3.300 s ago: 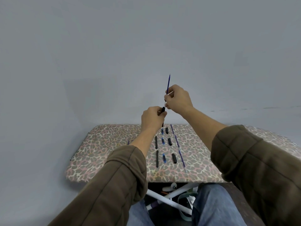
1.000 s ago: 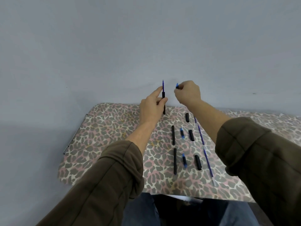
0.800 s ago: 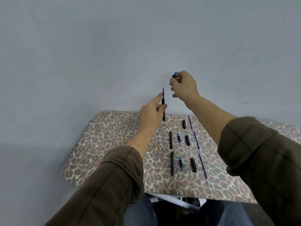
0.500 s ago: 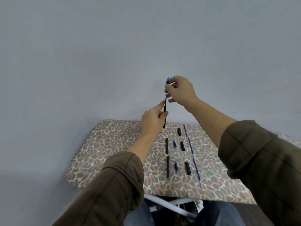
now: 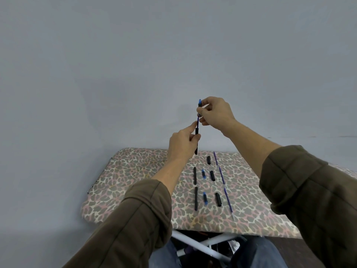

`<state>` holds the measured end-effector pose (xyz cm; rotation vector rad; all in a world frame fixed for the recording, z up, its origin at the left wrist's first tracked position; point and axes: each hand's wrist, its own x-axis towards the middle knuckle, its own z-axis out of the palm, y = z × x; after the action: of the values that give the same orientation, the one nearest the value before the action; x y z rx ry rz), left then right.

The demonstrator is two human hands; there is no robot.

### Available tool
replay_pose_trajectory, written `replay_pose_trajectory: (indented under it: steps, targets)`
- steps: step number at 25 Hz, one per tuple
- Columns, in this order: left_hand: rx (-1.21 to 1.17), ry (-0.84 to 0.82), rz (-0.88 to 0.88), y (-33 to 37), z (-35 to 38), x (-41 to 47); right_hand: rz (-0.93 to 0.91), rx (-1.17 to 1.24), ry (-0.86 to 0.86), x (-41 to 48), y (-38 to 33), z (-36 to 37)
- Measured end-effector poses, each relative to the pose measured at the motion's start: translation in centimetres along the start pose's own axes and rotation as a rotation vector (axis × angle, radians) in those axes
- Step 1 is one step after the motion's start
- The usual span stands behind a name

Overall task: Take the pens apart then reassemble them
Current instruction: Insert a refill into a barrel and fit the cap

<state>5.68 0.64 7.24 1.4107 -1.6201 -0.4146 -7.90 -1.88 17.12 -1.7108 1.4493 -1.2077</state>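
My left hand (image 5: 182, 143) grips a black pen barrel (image 5: 196, 144) upright above the table, with a blue refill (image 5: 197, 121) sticking out of its top. Over the refill's upper end my right hand (image 5: 214, 113) pinches a small blue tip piece (image 5: 199, 103). On the leopard-print table (image 5: 139, 176) lie two black barrels (image 5: 195, 176), two blue tip pieces (image 5: 205, 198), three short black caps (image 5: 218, 199) and two long blue refills (image 5: 220, 172), laid out in rows.
A plain grey wall (image 5: 135, 64) rises right behind the table. Below the near edge are white table legs (image 5: 195, 244) and my knees in blue jeans. The left part of the tabletop holds no parts.
My right hand picked a blue tip piece off the table, raised it, and brought it onto the top of the refill held upright in my left hand's barrel.
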Motion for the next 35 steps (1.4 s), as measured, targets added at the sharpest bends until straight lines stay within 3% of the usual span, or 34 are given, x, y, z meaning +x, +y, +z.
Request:
replay_pose_trajectory:
  steps: [13, 22, 32, 35]
  targets:
    - [0.003, 0.021, 0.018, 1.1, -1.1, -0.1, -0.010, 0.003, -0.018, -0.6, -0.6, 0.0]
    - [-0.001, 0.068, -0.010, 1.7, -1.3, 0.3, -0.002, -0.127, -0.128, -1.2, 0.3, 0.2]
    - [-0.001, 0.052, -0.035, 1.8, -0.5, 0.1, 0.025, -0.260, -0.083, -1.5, 0.9, -0.3]
    - [0.013, 0.051, -0.052, 1.8, -0.5, 0.1, 0.039, -0.193, -0.090, -1.8, 0.7, -0.6]
